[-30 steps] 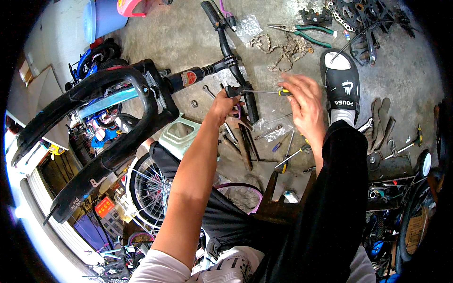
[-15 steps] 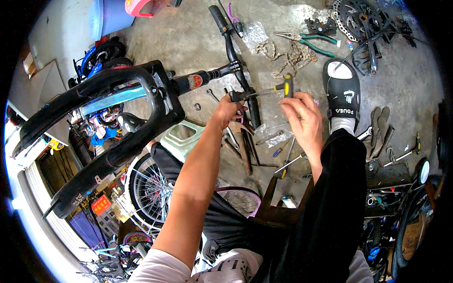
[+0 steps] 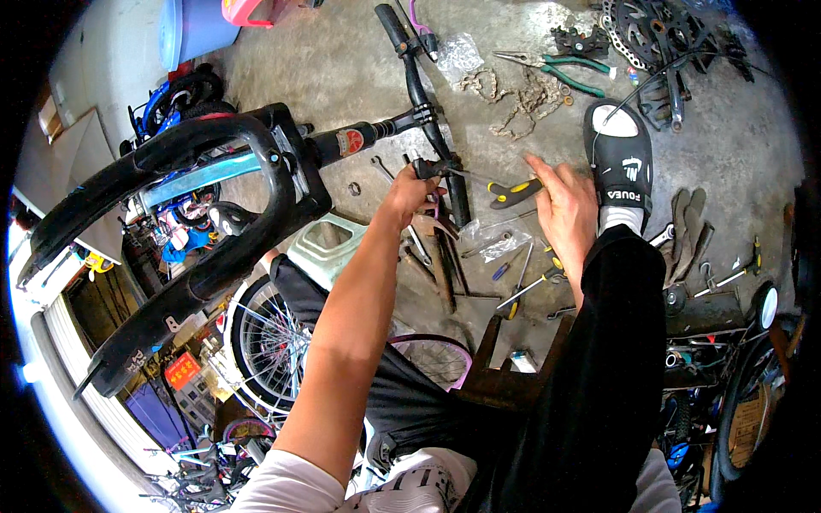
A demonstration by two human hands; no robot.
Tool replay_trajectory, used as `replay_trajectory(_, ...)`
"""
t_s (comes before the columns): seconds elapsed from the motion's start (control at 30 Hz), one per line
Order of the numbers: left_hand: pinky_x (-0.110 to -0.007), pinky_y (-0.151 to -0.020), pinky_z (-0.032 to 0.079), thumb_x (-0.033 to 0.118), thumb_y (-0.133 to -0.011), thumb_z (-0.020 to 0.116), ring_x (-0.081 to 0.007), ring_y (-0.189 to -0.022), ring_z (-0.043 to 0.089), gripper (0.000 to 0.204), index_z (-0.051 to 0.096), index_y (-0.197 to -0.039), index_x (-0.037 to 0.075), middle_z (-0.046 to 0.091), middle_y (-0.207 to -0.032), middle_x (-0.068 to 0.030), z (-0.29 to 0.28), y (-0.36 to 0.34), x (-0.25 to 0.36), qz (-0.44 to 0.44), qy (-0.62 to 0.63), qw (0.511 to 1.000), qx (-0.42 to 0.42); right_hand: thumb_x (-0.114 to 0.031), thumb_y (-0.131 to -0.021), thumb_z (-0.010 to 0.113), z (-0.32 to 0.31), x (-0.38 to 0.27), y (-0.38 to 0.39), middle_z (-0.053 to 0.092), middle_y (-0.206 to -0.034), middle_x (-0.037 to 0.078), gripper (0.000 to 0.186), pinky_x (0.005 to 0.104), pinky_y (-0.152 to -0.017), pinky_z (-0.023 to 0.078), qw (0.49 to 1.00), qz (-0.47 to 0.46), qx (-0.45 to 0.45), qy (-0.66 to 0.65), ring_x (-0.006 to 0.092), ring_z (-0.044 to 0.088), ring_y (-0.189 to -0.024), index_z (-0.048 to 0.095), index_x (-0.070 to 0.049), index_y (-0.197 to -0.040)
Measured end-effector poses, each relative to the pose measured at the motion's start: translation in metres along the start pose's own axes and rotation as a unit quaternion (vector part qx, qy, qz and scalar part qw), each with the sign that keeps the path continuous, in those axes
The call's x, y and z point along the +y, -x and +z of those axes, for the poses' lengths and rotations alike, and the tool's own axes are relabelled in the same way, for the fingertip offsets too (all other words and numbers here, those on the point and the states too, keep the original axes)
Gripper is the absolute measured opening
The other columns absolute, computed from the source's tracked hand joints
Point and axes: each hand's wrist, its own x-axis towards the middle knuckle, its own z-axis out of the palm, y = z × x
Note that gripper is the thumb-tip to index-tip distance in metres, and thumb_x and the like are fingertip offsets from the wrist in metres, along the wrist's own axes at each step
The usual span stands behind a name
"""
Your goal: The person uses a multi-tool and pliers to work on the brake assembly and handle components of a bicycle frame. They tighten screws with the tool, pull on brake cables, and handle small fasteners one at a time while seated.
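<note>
My left hand (image 3: 410,197) is closed around a brake lever (image 3: 428,168) with a black body, against the black handlebar (image 3: 434,137). A bit of purple shows beside its fingers. A T-handle hex key (image 3: 513,194) with a yellow and black grip reaches from the lever's clamp area toward the right. Its tip is hidden at the bar. My right hand (image 3: 568,205) has its fingers apart, the index finger stretched out, and the grip's end touches it between finger and thumb. The handlebar joins a black fork (image 3: 286,162), which extends to the left.
On the concrete floor lie a chain (image 3: 517,103), green-handled pliers (image 3: 573,72), a crankset (image 3: 663,34), gloves (image 3: 687,227) and several screwdrivers and wrenches. A pale green plastic stool (image 3: 329,248) and a wheel (image 3: 269,333) are by my left leg. My sandalled foot (image 3: 617,162) is at right.
The hex key's grip has turned from upright to nearly level. My right hand has shifted slightly right and down, its fingers opening from a pinch. My left hand stays on the lever.
</note>
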Motion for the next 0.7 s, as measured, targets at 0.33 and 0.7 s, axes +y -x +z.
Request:
replay_trajectory(0.33, -0.042, -0.078, 0.056, 0.010, -0.099, 0.064, -0.0228, -0.102, 0.069, 0.025, 0.061, -0.123, 0.007, 0.069, -0.113, -0.0062, 0.000, 0.002, 0.000, 0.001, 0.003, 1.000, -0.001, -0.013, -0.101, 0.057, 0.014, -0.013, 0.011, 0.065, -0.098, 0.008, 0.043, 0.0289, -0.072, 0.048, 0.844, 0.242, -0.075, -0.472, 0.0125, 0.063, -0.077, 0.054, -0.013, -0.144)
replay_trajectory(0.7, -0.042, -0.078, 0.055, 0.009, -0.100, 0.062, -0.0229, -0.102, 0.069, 0.024, 0.060, -0.125, 0.007, 0.068, -0.119, -0.0059, 0.001, 0.000, -0.001, 0.002, 0.012, 1.000, 0.000, 0.005, -0.082, 0.066, 0.007, -0.003, 0.001, 0.064, -0.116, 0.010, 0.057, 0.0420, -0.093, 0.048, 0.995, -0.066, 0.076, -0.017, 0.0321, 0.062, -0.103, 0.062, -0.013, -0.136)
